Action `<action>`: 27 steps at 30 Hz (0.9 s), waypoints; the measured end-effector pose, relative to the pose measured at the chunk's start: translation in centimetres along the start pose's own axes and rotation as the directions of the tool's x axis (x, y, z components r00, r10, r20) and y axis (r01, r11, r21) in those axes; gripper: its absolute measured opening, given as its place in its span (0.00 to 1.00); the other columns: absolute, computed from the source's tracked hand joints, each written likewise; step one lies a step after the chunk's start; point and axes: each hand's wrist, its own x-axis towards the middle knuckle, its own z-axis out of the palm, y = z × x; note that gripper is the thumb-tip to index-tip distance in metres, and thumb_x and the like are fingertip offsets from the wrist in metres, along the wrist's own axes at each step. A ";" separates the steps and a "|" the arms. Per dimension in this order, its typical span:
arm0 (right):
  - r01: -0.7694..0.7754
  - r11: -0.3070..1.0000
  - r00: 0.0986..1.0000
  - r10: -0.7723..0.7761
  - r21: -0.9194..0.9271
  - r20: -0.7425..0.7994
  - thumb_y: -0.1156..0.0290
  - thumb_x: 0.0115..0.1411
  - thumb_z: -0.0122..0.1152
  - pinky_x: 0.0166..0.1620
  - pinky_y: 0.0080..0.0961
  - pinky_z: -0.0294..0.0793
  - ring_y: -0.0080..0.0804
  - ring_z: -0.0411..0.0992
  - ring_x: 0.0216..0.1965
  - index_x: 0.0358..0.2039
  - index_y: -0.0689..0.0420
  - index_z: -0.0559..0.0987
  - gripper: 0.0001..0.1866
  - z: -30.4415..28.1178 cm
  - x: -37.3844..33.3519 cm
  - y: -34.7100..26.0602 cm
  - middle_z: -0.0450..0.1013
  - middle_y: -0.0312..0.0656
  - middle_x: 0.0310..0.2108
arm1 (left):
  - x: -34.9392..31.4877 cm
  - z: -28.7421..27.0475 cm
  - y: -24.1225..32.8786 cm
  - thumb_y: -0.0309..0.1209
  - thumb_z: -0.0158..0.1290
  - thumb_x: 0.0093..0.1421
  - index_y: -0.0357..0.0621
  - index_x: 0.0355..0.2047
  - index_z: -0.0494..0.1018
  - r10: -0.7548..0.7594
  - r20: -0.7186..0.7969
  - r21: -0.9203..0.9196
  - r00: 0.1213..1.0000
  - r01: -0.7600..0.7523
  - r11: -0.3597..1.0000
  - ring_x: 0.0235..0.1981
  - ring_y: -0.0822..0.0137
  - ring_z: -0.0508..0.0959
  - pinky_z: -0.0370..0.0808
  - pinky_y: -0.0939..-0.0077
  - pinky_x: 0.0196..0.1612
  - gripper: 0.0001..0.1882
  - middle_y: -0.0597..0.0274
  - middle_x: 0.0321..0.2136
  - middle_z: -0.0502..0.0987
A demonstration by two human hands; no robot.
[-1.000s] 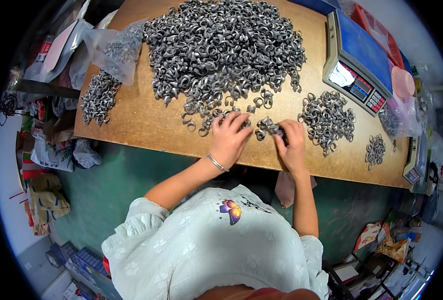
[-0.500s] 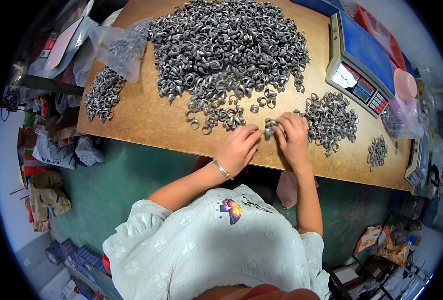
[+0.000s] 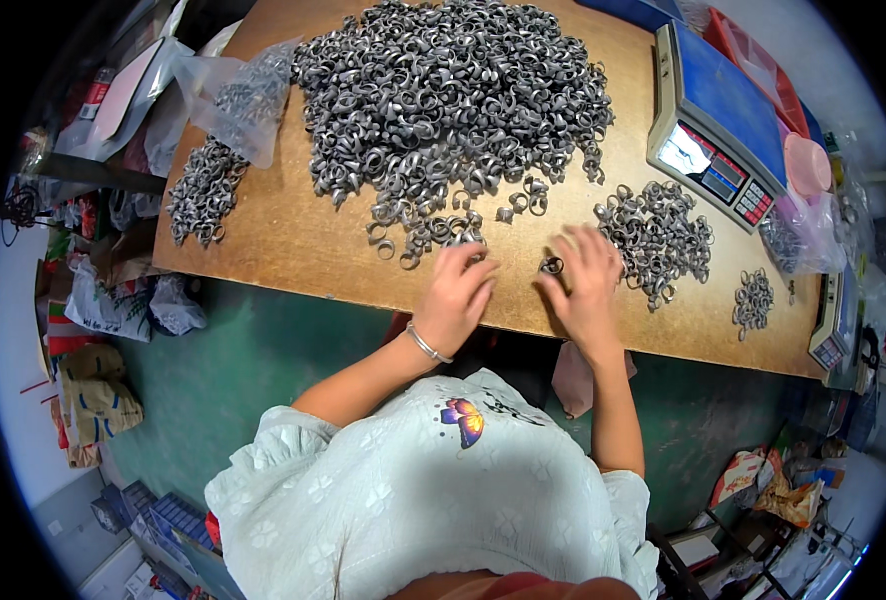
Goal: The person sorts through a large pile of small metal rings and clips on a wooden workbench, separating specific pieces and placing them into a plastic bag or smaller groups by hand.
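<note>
Grey metal rings lie in a large heap (image 3: pixel 453 100) across the far middle of the table. My left hand (image 3: pixel 451 300) is at the near edge of a small cluster of rings (image 3: pixel 423 235) that trails from the heap. Its fingers are loosely bent and apart, the tips beside the rings; whether they touch one is unclear. To the right, my right hand (image 3: pixel 585 280) is spread over the table, its fingers blurred. A single ring (image 3: pixel 551 265) is by its thumb and forefinger, seemingly not gripped. Just right of this hand is a medium pile of rings (image 3: pixel 663 235).
A blue-topped weighing scale (image 3: pixel 723 110) stands at the right, with a red tray (image 3: pixel 758 65) behind it. A smaller ring pile (image 3: pixel 753 302) lies near the right edge. At the left are another ring pile (image 3: pixel 203 190) and a clear plastic bag (image 3: pixel 248 105) holding metal pieces.
My hands have moved apart: the left went left to the small cluster, the right opened its fingers. The rings held between them are no longer there; one ring shows by my right thumb.
</note>
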 end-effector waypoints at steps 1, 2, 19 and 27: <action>0.022 1.000 0.997 -0.022 0.001 0.070 0.73 0.52 0.60 0.59 0.47 0.51 0.46 0.62 0.54 0.45 0.57 0.74 0.18 0.4 -0.4 0.2 0.67 0.45 0.46 | 0.1 -0.5 -0.1 0.20 0.58 0.49 0.40 0.38 0.75 -0.015 -0.021 0.034 1.000 0.016 0.999 0.41 0.55 0.72 0.71 0.66 0.42 0.14 0.54 0.42 0.71; 0.043 0.999 0.989 -0.044 0.004 0.139 0.73 0.52 0.60 0.59 0.47 0.51 0.46 0.62 0.54 0.45 0.56 0.75 0.18 0.9 -0.8 0.6 0.67 0.45 0.46 | 0.1 -0.9 -0.2 0.19 0.58 0.48 0.40 0.38 0.75 -0.031 -0.042 0.067 0.999 0.033 0.997 0.42 0.55 0.71 0.70 0.65 0.43 0.14 0.54 0.42 0.71; 0.102 0.987 0.994 -0.096 -0.121 0.054 0.70 0.51 0.62 0.56 0.47 0.56 0.44 0.63 0.53 0.34 0.57 0.74 0.11 3.7 4.2 0.9 0.68 0.44 0.43 | 0.1 -1.1 -1.3 0.19 0.55 0.50 0.44 0.49 0.70 -0.054 0.132 0.160 0.990 0.032 0.987 0.53 0.46 0.64 0.64 0.57 0.55 0.24 0.54 0.55 0.64; 0.044 0.994 0.998 -0.040 0.103 -0.043 0.78 0.52 0.55 0.56 0.41 0.58 0.47 0.64 0.52 0.45 0.61 0.71 0.18 3.2 4.0 -0.8 0.66 0.49 0.48 | -0.1 0.1 -0.9 0.14 0.51 0.51 0.39 0.52 0.68 -0.037 0.093 -0.124 0.995 0.049 0.991 0.54 0.46 0.67 0.65 0.62 0.57 0.25 0.48 0.55 0.63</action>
